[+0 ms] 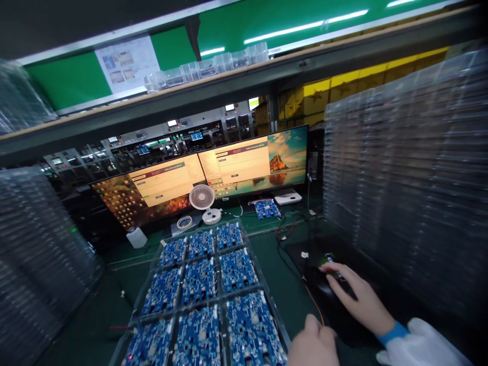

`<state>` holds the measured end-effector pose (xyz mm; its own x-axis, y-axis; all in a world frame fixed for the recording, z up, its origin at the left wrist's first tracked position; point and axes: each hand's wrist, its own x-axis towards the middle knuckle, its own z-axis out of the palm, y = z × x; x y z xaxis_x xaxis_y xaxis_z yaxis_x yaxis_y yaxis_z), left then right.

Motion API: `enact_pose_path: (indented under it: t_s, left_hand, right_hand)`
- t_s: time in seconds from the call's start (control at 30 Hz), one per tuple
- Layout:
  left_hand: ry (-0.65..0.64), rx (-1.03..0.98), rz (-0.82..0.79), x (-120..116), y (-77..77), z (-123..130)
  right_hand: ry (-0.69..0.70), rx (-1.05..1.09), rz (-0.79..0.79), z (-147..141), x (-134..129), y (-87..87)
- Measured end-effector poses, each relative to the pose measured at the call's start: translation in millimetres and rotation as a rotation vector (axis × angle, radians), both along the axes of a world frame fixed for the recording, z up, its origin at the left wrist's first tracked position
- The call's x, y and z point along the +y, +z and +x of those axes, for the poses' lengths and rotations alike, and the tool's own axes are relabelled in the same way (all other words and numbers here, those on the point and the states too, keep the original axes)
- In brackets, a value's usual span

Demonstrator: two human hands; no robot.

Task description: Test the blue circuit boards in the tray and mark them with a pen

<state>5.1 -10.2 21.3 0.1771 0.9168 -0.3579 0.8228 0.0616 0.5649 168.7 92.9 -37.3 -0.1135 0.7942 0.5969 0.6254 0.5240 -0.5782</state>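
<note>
My right hand (356, 297), with a blue band at the wrist, is over the black mat on the right. Its thumb and fingers are closed around a slim, dark, pen-like item (339, 277) with pale markings. Just left of the fingertips sits a dark rounded object (317, 280), which looks like a computer mouse. My left hand (314, 343) is curled at the bottom edge, beside the tray. An orange wire (315, 304) runs up from it; whatever its fingers hold is hidden. Blue circuit boards (199, 279) lie in rows in a clear compartmented tray (269, 292).
Two monitors (251, 165) stand at the back, with a small white fan (202, 197) before them. Another blue board (267, 208) lies by a white device (287, 197). Tall stacks of clear trays (404, 168) rise on both sides. A shelf (229, 76) crosses overhead.
</note>
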Motion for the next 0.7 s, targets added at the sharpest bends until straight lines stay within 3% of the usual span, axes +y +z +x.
enact_pose_path:
  t_s: [0.1, 0.23, 0.37, 0.47, 0.57, 0.7]
  left_hand:
    - [-0.059, -0.101, 0.13, -3, 14.9, -24]
    - [0.044, -0.218, 0.239, -2, 31.3, -55]
    - [0.131, -0.229, 0.235, 2, 33.2, -84]
    - [0.186, -0.225, 0.192, 5, 28.6, -102]
    - [0.224, -0.195, 0.127, 6, 24.0, -113]
    - [0.234, -0.204, 0.085, 8, 22.1, -119]
  right_hand:
    - [0.018, -0.022, 0.028, -1, 1, -0.7]
    - [0.095, -0.103, 0.066, -3, -6, -1.9]
    - [0.211, -0.231, 0.115, -8, -31, -6.3]
    - [0.279, -0.474, 0.141, -15, -52, -9.0]
    - [0.384, -0.711, 0.0, -22, -67, -3.9]
    - [0.46, -0.686, -0.286, -29, -76, 15.7]
